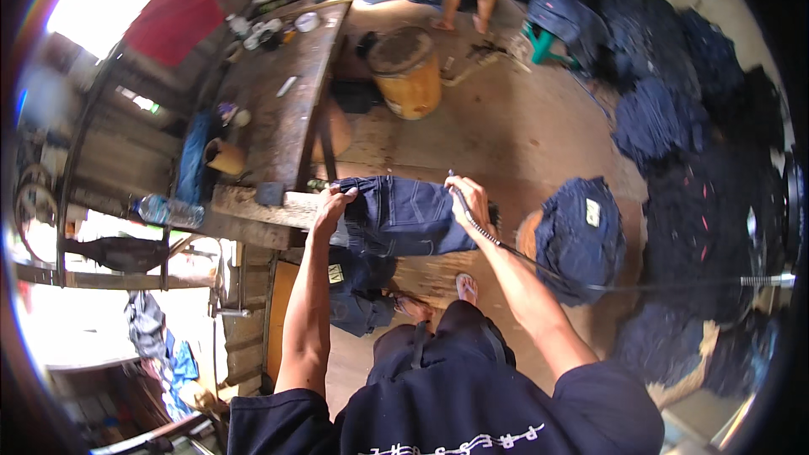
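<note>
A pair of dark blue jeans (404, 217) lies spread over the end of a worn wooden workbench (282, 118). My left hand (335, 204) grips the jeans at their left edge, near the waistband. My right hand (468, 200) rests on the right side of the jeans and holds a thin rod-like tool (462, 195) joined to a coiled metal hose (607, 285) that runs off to the right. Below the bench, another pair of jeans (358, 291) hangs down by my legs.
Piles of dark jeans (581, 240) cover the floor at the right and back right. An orange-yellow drum (409, 74) stands on the floor behind the bench. A person's legs (463, 8) show at the top. A plastic bottle (168, 211) and small items sit on the bench.
</note>
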